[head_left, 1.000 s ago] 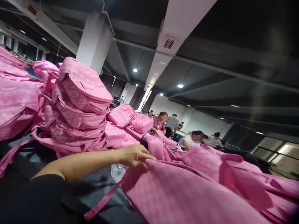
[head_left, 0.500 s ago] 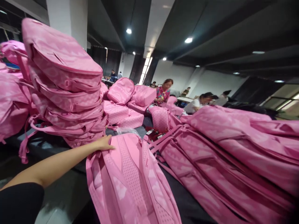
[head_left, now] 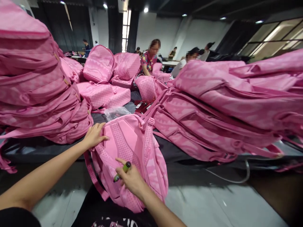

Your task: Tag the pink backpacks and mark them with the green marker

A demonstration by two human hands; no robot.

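Observation:
A pink backpack (head_left: 132, 138) leans upright against the table edge in front of me, its dotted back panel and straps facing me. My left hand (head_left: 96, 135) grips its upper left edge, thumb over the front. Over the lower part of the back panel is my right hand (head_left: 129, 176), its fingers closed round a green marker with a dark end (head_left: 121, 172). Whether the right hand also touches the bag cannot be made out.
Stacked pink backpacks rise at the left (head_left: 35, 82) and right (head_left: 213, 107). More bags, a clear plastic bag (head_left: 115, 112) and red tags (head_left: 142, 106) lie on the dark table (head_left: 23, 151). Several people are beyond, one in a patterned shirt (head_left: 148, 61).
The view has tilted down and shifted right. My right hand has come into view with the green marker. The backpack's lower end now shows, and my left hand still grips its edge.

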